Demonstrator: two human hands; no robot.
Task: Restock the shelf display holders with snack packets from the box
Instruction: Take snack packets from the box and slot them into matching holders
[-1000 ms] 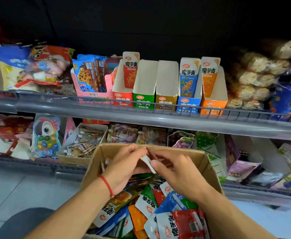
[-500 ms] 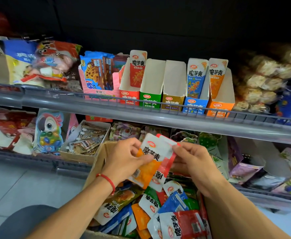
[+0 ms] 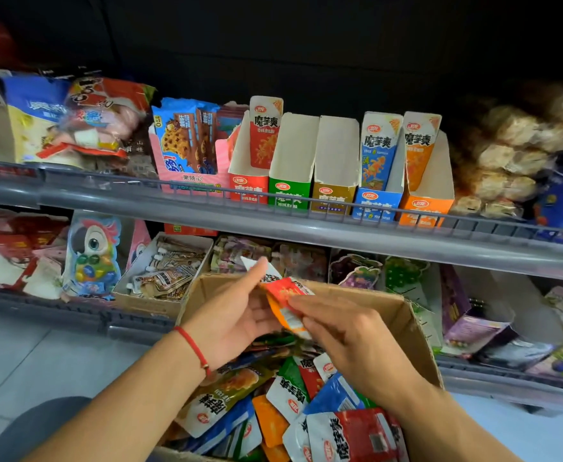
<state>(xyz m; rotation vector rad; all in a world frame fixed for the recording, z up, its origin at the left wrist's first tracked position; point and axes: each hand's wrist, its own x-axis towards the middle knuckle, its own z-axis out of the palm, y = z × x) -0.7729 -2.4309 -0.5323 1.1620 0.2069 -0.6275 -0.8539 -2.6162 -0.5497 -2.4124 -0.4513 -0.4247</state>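
Shelf (image 3: 273, 228), 5 holders (image 3: 336, 168), 2 empty. Pkts (image 3: 285, 295) now up from box (image 3: 403, 315), turned edge-on: left hand (image 3: 233, 318) pinching, right hand (image 3: 346, 331) gripping. Sorting next.

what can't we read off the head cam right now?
- Packets between left hand and right hand: motion-blurred, count unclear.
- Green holder and brown holder: front walls hide their bottoms.
- Cardboard box: near side cut off by the bottom edge.
- Upper shelf's right-end bags: blurred.
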